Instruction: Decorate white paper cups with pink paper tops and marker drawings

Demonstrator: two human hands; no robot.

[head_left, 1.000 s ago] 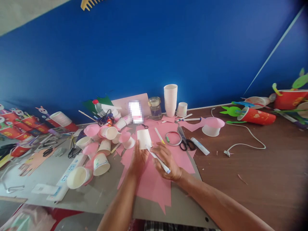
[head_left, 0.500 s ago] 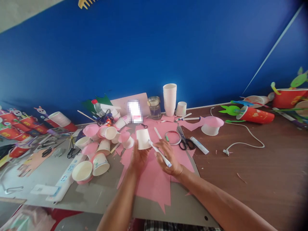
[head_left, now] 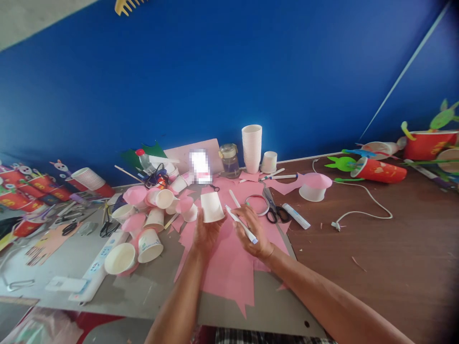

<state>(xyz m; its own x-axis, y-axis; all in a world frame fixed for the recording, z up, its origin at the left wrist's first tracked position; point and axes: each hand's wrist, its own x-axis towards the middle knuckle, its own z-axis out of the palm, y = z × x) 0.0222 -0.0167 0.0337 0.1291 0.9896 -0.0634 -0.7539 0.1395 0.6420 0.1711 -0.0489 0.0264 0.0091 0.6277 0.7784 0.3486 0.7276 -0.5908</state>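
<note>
Since a second ago the left hand (head_left: 205, 232) has lifted the cup (head_left: 212, 207) slightly and tipped it further, so that its base now points up and away. The right hand (head_left: 253, 229) has drawn a little apart from the cup, and the pen's (head_left: 241, 224) tip, which lay against the cup's side, now stands just beside it. Nothing else on the tabletop (head_left: 376, 248) has shifted.

The cup is a plain white paper one, held upside down above the pink paper (head_left: 229, 267) at the middle of the scene. Its wall is unmarked as far as can be seen, and its rim is hidden in the palm. The left hand is closed around the cup's lower part, fingers wrapped from below. The right hand is closed on the pen, a white one with a pale blue end that points back toward the wrist.

Just beyond the hands lie a tape ring (head_left: 257, 205) and scissors (head_left: 274, 209). To the left is a heap of cups (head_left: 150, 220), some capped in pink. A cup stack (head_left: 251, 148) and a jar (head_left: 230, 161) stand by the blue wall (head_left: 215, 71).
</note>
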